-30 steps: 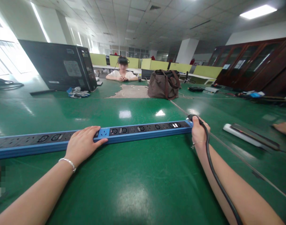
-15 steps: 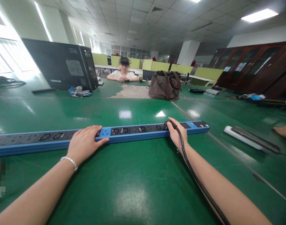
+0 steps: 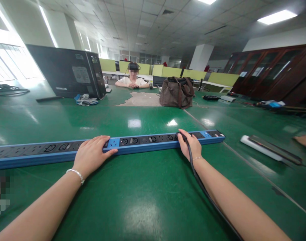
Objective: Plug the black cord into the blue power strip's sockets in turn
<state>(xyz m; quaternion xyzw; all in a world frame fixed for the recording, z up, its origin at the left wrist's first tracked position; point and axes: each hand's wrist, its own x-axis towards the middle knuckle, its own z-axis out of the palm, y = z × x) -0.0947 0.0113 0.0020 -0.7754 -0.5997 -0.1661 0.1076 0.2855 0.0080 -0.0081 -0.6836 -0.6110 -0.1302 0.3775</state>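
A long blue power strip [image 3: 143, 146] with black socket faces lies across the green table. My left hand [image 3: 92, 152] rests over its left-centre part, fingers on the top and thumb along the front side, gripping the strip. Near the strip's right end, my right hand [image 3: 189, 145] is closed on a black plug [image 3: 178, 136], which sits against the sockets. Whether the plug is fully in a socket cannot be seen. The black cable [image 3: 202, 187] runs from the plug down along my right forearm.
Behind the strip stand a black computer case [image 3: 65, 72], gloves [image 3: 86, 99] and a brown bag [image 3: 175, 92]. A person [image 3: 133, 80] sits across the green table [image 3: 143, 187]. To the right lie a white bar [image 3: 258, 149] and another person's hand [image 3: 305, 141].
My right hand has shifted slightly, with its wrist turned a little and the cable hanging further left. My left hand keeps its place on the strip.
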